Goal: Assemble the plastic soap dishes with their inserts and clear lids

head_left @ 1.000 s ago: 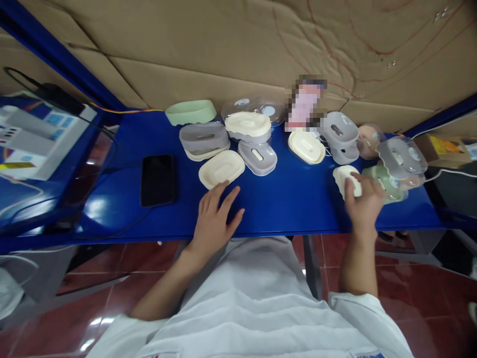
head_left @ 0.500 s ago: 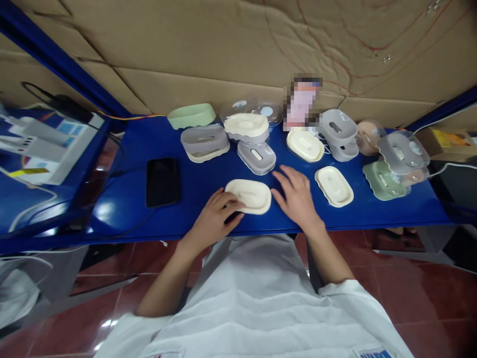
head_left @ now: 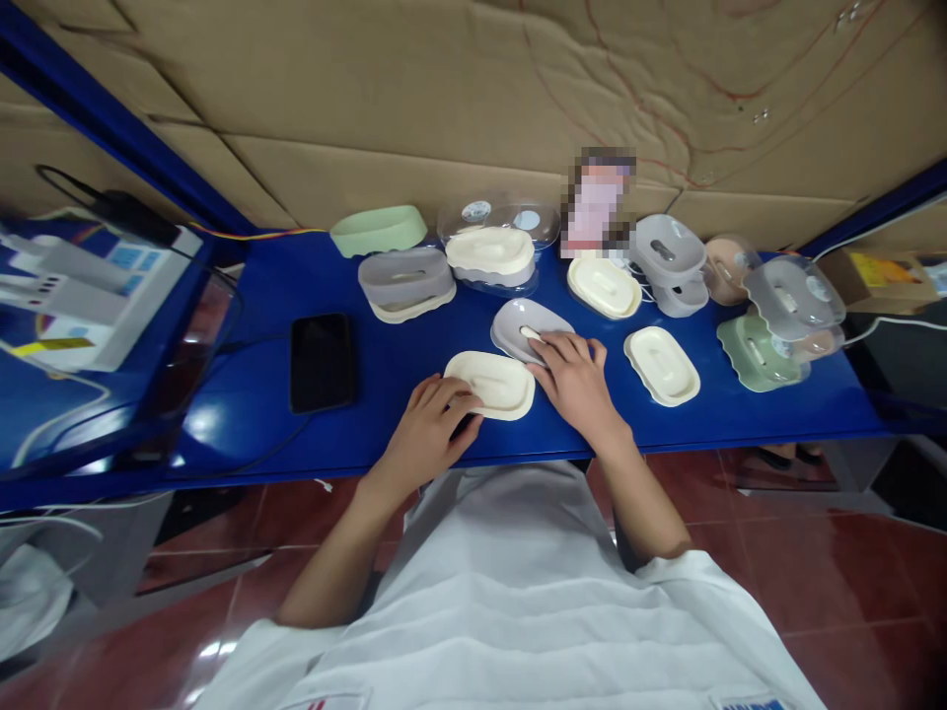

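A cream oval tray [head_left: 503, 387], shaped like a soap dish part, lies flat near the table's front edge. My left hand [head_left: 433, 419] holds its left end, fingers over the rim and thumb at the near side. Just behind and to the right is a grey oval dish [head_left: 510, 323] with a pale slot in its middle. The curled fingers of my right hand [head_left: 573, 380] rest on that dish's right side and cover part of it. Whether the two pieces touch is hard to tell. Another cream tray [head_left: 664, 367] lies right of my right hand.
A black phone [head_left: 322, 362] lies at the left. Along the back stand a green tray [head_left: 379, 231], a deep grey box [head_left: 405, 281], a cream-topped stack [head_left: 489, 249] and another cream tray [head_left: 605, 287]. Grey, green and clear-covered boxes [head_left: 795, 301] crowd the right.
My right hand has reached left onto the grey dish, which has shifted right and turned slightly. My left hand stays on the cream tray.
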